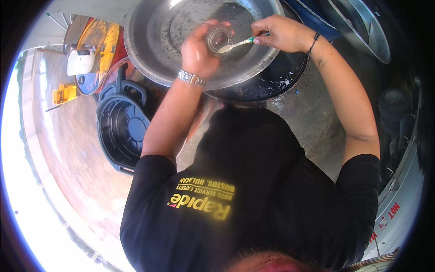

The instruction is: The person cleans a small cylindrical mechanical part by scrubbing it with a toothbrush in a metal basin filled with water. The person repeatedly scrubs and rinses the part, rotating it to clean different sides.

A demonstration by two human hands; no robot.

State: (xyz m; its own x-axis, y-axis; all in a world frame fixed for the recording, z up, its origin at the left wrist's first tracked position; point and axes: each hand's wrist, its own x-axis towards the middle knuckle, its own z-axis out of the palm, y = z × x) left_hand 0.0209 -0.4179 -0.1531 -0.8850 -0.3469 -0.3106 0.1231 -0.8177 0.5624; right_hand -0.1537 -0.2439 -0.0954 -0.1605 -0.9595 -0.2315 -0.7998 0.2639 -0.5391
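Observation:
My left hand (198, 53) is closed around a small round, ring-like part (213, 40), held over a wide metal basin (144, 54). What this part belongs to I cannot make out. In my right hand (282, 32) a toothbrush (239, 44) is pinched by its green-and-white handle. Its bristle end points left and lies at the ring's lower right edge, seemingly touching it. Dark wet residue marks the bottom of the basin, below both hands.
Under the basin is a black round drum top (272, 86) with wet spots. A dark grey drain pan (123, 129) stands left, near a white container (80, 62) on a yellow-stained drum (106, 38). Farther left is a yellow object (65, 94). Another metal basin (369, 27) is upper right.

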